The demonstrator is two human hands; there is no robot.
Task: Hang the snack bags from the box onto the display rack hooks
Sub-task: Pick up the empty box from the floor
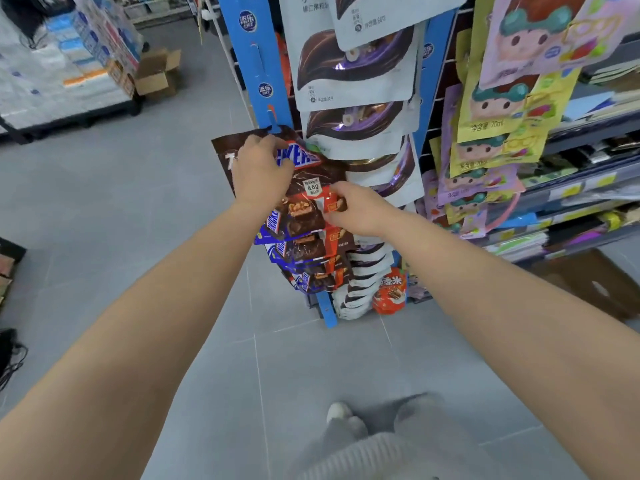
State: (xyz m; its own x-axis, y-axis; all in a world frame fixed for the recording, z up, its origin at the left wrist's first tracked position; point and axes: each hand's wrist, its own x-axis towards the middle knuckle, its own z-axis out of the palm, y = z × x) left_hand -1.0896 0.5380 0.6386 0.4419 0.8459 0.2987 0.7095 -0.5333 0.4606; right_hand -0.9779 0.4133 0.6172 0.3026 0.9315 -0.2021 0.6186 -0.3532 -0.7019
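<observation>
Grey tiled floor (138, 202), shop aisle. To the left, stacked white and blue packaged goods (62, 64) on a dark pallet, with an open brown cardboard box (157, 74) beside them. At centre, a blue cardboard display rack (256, 64) standing on the floor, hung with white pouches printed with brown chocolate swirls (353, 71). A red foil bag (389, 291) sits near its foot. To the right, pastel cartoon-printed pouches (502, 98) hang in front of dark store shelves (588, 188). A flat brown cardboard piece (588, 282) lies below them. The brown glossy snack bag (308, 183) is held up against the rack's left upright, above a column of matching bags (304, 258) already hanging there. The left hand (259, 171) grips the bag's top, fingers curled over the upper edge next to the blue upright. The right hand (356, 209) pinches the bag's orange right edge between thumb and fingers. Both forearms are extended, and a white shoe (337, 410) shows below.
</observation>
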